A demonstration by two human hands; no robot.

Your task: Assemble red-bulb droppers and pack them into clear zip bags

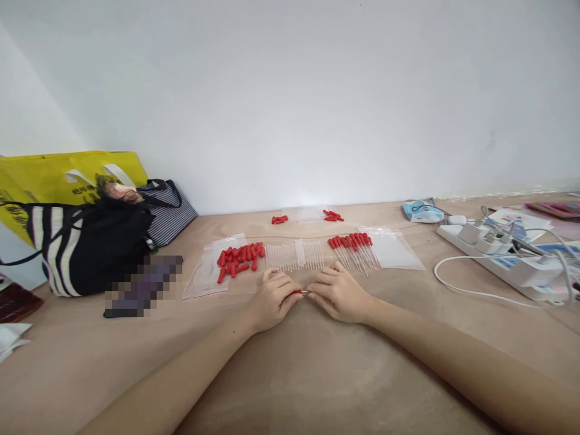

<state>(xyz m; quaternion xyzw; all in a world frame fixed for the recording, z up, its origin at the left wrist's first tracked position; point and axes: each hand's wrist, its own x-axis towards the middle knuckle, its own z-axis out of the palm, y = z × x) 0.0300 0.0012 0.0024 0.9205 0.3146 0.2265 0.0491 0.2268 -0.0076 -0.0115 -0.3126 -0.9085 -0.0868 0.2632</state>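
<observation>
My left hand and my right hand meet at the middle of the table, fingers pinched. Between them sits a small red cap held by the left fingers and a thin clear tube held by the right. Just beyond my hands lies a row of clear tubes. To its left is a pile of loose red caps on a plastic bag. To its right lie several finished droppers with red caps.
Bags stand at the left against the wall. A white power strip with plugs and cables lies at the right, with a blue face mask behind it. More caps and tubes lie near the wall.
</observation>
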